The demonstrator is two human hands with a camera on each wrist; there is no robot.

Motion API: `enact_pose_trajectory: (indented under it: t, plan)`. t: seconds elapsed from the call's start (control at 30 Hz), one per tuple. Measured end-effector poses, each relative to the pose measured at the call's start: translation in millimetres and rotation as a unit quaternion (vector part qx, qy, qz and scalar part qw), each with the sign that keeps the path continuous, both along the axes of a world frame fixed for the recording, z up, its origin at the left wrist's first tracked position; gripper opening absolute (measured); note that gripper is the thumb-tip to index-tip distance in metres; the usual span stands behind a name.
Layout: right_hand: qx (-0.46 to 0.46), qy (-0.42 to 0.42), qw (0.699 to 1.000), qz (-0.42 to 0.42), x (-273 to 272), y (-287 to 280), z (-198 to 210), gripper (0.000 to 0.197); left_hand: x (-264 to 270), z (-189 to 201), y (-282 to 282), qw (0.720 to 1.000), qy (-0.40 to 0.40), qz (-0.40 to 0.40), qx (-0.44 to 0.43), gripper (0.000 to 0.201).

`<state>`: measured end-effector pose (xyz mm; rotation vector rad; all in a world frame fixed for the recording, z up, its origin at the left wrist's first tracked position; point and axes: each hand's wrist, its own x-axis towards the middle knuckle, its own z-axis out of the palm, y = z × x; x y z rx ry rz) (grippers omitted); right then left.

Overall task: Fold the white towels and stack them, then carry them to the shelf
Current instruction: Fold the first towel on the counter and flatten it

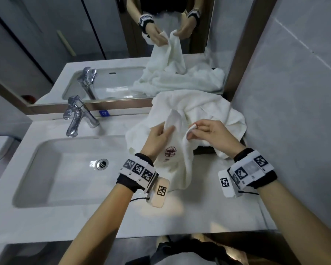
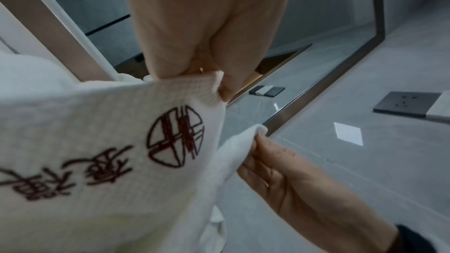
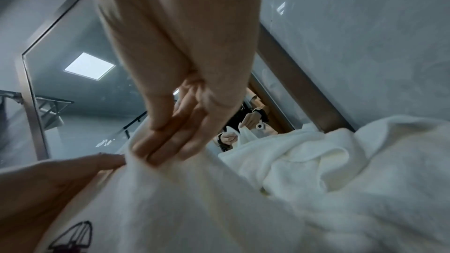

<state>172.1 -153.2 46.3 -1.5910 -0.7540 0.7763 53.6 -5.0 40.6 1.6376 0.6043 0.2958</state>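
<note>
A small white towel [image 1: 177, 165] with a dark red embroidered logo [image 1: 170, 151] hangs between my two hands above the counter. My left hand [image 1: 161, 134] pinches its upper edge; in the left wrist view the left hand [image 2: 207, 61] grips the hem just above the logo [image 2: 175, 136]. My right hand [image 1: 203, 130] pinches another corner of the same towel, its fingers curled round the cloth, shown in the right wrist view as the right hand [image 3: 175, 138]. Behind it a heap of crumpled white towels [image 1: 204, 109] lies on the counter against the mirror.
A white basin [image 1: 69, 169] with a drain [image 1: 102, 163] and a chrome tap [image 1: 75, 115] takes up the left of the marble counter [image 1: 199, 213]. A framed mirror [image 1: 107, 44] stands behind. A grey tiled wall [image 1: 294, 92] closes the right side.
</note>
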Motion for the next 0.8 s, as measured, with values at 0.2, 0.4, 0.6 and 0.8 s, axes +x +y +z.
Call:
enact_pose_trajectory:
  t: [0.2,0.4,0.6,0.8]
  plan:
    - [-0.055,-0.131,0.988,-0.055,3,10,-13,0.009,-12,-20,-18,0.998,-0.016,-0.052,0.036,0.030]
    - [-0.030,-0.098,0.995,-0.008,0,13,-14,0.009,-13,-21,-25,0.997,-0.008,-0.063,0.035,0.031]
    - [-0.049,-0.090,0.993,-0.057,0,16,-17,0.011,-15,-18,-37,0.997,0.020,-0.077,0.004,0.029]
    - [-0.067,-0.079,0.992,-0.072,-3,18,-20,0.027,-13,-24,-43,0.996,0.065,-0.058,0.027,0.025]
